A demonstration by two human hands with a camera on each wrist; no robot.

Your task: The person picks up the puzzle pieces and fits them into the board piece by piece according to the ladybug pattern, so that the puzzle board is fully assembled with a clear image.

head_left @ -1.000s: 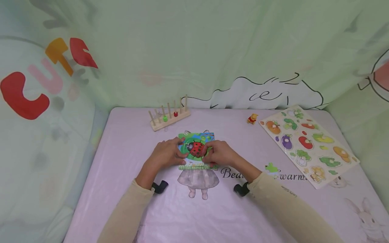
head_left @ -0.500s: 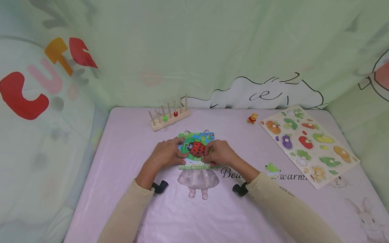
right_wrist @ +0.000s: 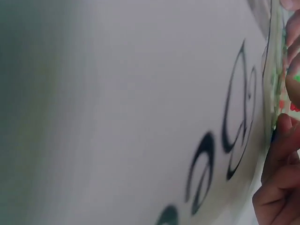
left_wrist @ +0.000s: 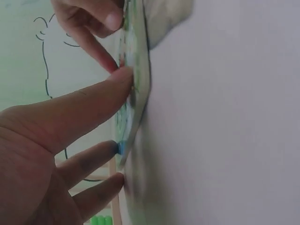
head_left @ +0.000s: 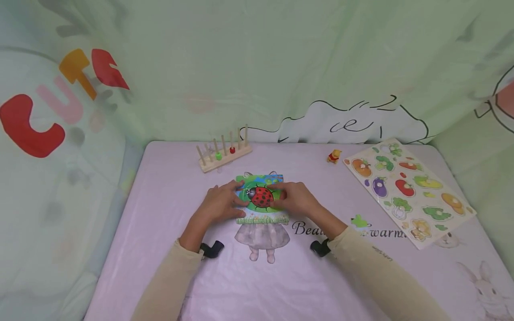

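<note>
A square ladybug jigsaw puzzle with a green and blue background lies flat in the middle of the table. My left hand rests along its left side; in the left wrist view the thumb presses on its face and two fingers reach its edge. From the right, my right hand touches the puzzle, index finger and thumb spread apart over the ladybug's rear side. At the right border of the right wrist view, fingertips meet the puzzle's face. A loose green jigsaw piece lies right of the right forearm.
Behind the puzzle stands a wooden peg rack with a green and a red bead. A small bear figure sits at the back. At the right lies a vegetable puzzle board. Curtains hang behind and beside the table.
My right hand's index finger and thumb have spread from a pinch at the ladybug's rear, and more of its red back shows. The left hand keeps its place.
</note>
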